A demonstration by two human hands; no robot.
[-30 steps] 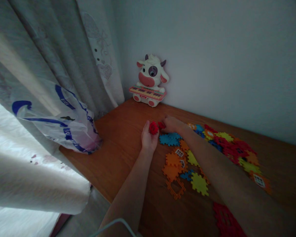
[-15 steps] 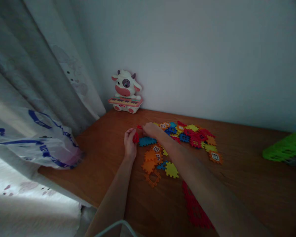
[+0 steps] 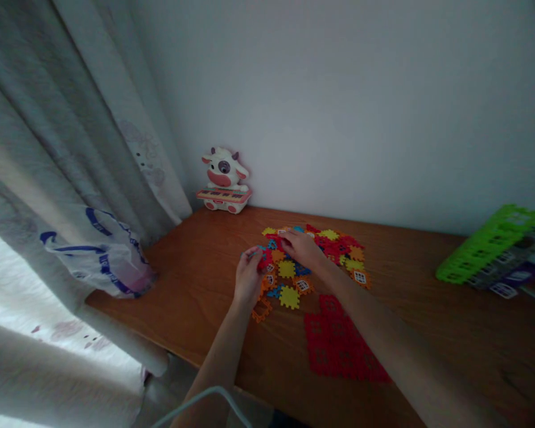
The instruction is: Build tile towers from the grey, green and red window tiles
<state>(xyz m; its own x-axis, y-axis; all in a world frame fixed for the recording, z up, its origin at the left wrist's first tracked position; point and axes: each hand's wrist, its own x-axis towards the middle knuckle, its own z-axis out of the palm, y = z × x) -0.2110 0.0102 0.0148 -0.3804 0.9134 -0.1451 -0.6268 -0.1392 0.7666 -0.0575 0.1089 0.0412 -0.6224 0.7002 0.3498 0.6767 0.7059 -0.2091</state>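
Note:
My left hand (image 3: 248, 278) is closed round red toothed plastic pieces (image 3: 264, 259) at the left edge of a pile of coloured interlocking tiles (image 3: 329, 241). My right hand (image 3: 301, 248) reaches across the pile, fingers curled down on the tiles beside the red pieces; what it grips is hidden. Yellow tiles (image 3: 289, 296) and an orange frame piece (image 3: 261, 310) lie just under my hands. A flat red panel of joined tiles (image 3: 334, 339) lies on the wooden table (image 3: 196, 273) beneath my right forearm.
A cow toy with a small keyboard (image 3: 224, 181) stands against the wall at the back left. A plastic bag with blue print (image 3: 102, 261) hangs by the curtain at the table's left edge. Green and purple plastic blocks (image 3: 494, 249) lie at the far right.
The view has pulled back and swung right, so the green blocks and red panel show more fully. Both hands have stayed together at the pile's left edge, the left still holding red pieces.

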